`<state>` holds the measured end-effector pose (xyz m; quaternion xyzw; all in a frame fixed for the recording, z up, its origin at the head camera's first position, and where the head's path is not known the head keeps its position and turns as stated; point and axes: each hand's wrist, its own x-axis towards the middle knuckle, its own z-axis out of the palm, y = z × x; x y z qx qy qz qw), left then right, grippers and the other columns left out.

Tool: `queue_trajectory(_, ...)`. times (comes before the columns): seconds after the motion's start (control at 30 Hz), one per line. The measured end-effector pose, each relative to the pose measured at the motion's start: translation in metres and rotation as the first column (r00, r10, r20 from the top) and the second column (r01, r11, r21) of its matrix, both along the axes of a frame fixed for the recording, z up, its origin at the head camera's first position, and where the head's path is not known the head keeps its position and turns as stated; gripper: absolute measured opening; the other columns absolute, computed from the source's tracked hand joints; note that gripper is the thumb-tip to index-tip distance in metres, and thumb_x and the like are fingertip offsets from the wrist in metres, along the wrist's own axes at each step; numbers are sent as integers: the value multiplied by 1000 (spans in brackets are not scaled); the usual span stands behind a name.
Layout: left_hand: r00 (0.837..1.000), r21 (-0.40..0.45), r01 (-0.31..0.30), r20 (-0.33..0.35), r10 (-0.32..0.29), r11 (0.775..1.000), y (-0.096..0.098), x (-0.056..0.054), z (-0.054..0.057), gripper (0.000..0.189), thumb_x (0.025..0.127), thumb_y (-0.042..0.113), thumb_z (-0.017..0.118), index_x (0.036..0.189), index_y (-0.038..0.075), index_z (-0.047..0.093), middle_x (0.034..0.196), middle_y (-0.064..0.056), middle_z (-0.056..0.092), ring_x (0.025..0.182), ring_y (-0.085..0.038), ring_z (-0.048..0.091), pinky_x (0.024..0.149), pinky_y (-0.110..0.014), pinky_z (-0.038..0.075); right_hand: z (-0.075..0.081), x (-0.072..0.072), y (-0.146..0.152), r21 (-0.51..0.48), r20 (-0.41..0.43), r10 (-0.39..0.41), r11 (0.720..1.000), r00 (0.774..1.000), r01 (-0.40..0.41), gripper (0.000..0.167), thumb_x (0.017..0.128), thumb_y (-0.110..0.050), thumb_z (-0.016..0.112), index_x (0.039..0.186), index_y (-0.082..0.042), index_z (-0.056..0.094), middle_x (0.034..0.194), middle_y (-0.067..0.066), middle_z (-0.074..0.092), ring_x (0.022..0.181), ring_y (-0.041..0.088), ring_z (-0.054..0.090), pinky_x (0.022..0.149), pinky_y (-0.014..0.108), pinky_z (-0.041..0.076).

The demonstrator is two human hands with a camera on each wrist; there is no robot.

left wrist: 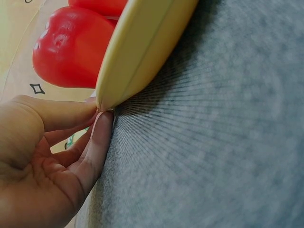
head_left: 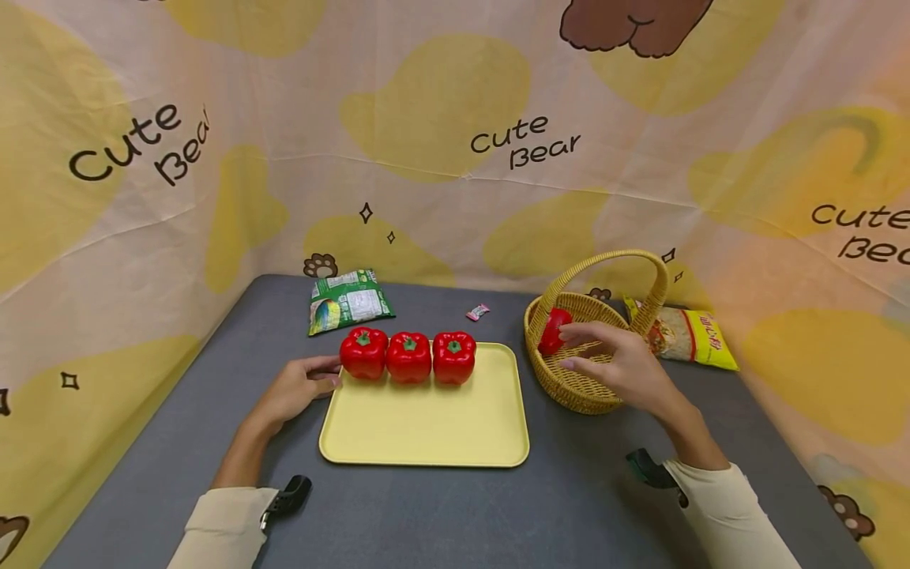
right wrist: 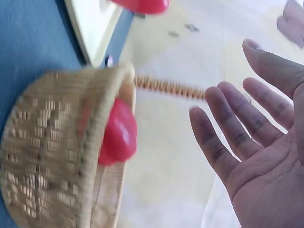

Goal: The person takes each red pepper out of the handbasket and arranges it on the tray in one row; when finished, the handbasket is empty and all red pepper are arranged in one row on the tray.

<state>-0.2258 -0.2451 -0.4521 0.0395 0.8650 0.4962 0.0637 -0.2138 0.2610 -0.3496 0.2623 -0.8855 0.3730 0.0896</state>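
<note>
My left hand (head_left: 298,389) is at the upper left corner of a yellow tray (head_left: 426,431), its thumb and fingertips pinching the rim, as the left wrist view shows close up. Three red bell peppers (head_left: 409,358) stand in a row along the tray's far side. A wicker basket (head_left: 579,399) with a tall handle is to the right of the tray. Inside it, against the left wall, lies another red bell pepper (right wrist: 119,135). Over the basket hovers my right hand (head_left: 626,367), fingers spread and apart from that pepper in the right wrist view.
A green snack packet (head_left: 350,302) lies at the back left of the grey table. Behind the tray is a small pink wrapped candy (head_left: 478,312). A yellow food bag (head_left: 693,338) sits behind the basket on the right. Printed cloth hangs round the table.
</note>
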Motion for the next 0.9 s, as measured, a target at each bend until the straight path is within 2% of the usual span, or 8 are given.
queue_trajectory(0.13,1000,2,0,-2,0,1000,0,0,0,49,105,15,64,148,-6,56,141,-25,65,127,-36,64,105,-45,57,5,-8,20,-33,67,-54,998,996,57,39,96,-19,81,133,-10,71,127,9,74,105,19,73,85,23,60)
queue_trajectory(0.23,1000,-1,-2,-6,2,1000,0,-1,0,49,105,15,65,148,-6,57,140,-24,66,128,-37,63,107,-48,55,7,-19,32,-40,115,-78,996,990,83,39,99,-21,78,135,-9,70,127,11,73,106,8,70,85,19,58)
queue_trajectory(0.4,1000,0,-3,-3,3,1000,0,-1,0,49,105,15,65,148,-6,57,140,-24,66,129,-37,63,108,-49,55,7,-39,45,-52,181,-113,991,977,124,44,101,-24,76,140,-7,66,131,13,71,108,2,67,86,17,57)
queue_trajectory(0.63,1000,-1,0,-4,0,1000,-1,-2,-1,49,105,14,64,148,-6,56,141,-25,65,129,-38,62,109,-52,53,3,-63,55,-137,320,-74,983,944,124,52,102,-29,74,145,-4,61,135,11,69,108,13,72,90,28,62)
queue_trajectory(0.7,1000,-3,1,-6,-2,1000,-1,-2,-1,49,105,14,64,148,-6,56,141,-25,65,130,-38,62,110,-52,53,1,-69,57,-142,347,-62,983,936,118,53,101,-28,74,146,-2,59,134,11,68,107,12,73,90,30,63)
queue_trajectory(0.9,1000,-4,1,-8,-1,1000,-1,-2,-2,48,105,14,65,148,-6,57,140,-24,66,129,-38,63,108,-50,54,1,-83,60,-109,419,-43,989,907,97,62,102,-32,74,152,0,53,143,24,62,109,8,72,97,41,62)
